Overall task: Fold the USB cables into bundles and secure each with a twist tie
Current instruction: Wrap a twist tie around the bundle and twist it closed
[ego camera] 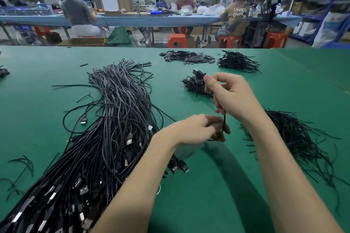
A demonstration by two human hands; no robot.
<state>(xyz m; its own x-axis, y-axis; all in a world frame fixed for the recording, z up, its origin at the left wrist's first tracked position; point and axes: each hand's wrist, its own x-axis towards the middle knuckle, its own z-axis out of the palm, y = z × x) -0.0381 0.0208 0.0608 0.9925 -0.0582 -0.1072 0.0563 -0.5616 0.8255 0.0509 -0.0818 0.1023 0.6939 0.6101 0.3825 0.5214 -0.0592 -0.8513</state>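
My right hand [230, 94] grips a folded black USB cable [198, 72] upright above the green table; its plug sticks out past my fingertips and its lower end hangs below my palm. My left hand [200, 128] is blurred, with fingers curled round the cable's lower end [224, 124]. A big heap of loose black USB cables [113, 128] runs from the lower left to the table's middle. A pile of black twist ties [295, 138] lies to the right of my right forearm. Tied bundles [195, 85] lie just beyond my right hand.
At the far side of the green table [227, 185] lie a pile of small dark flat pieces [187, 56] and another pile of black cable bundles [237, 61]. A few stray ties [20, 168] lie at the left. People sit at a bench beyond the table.
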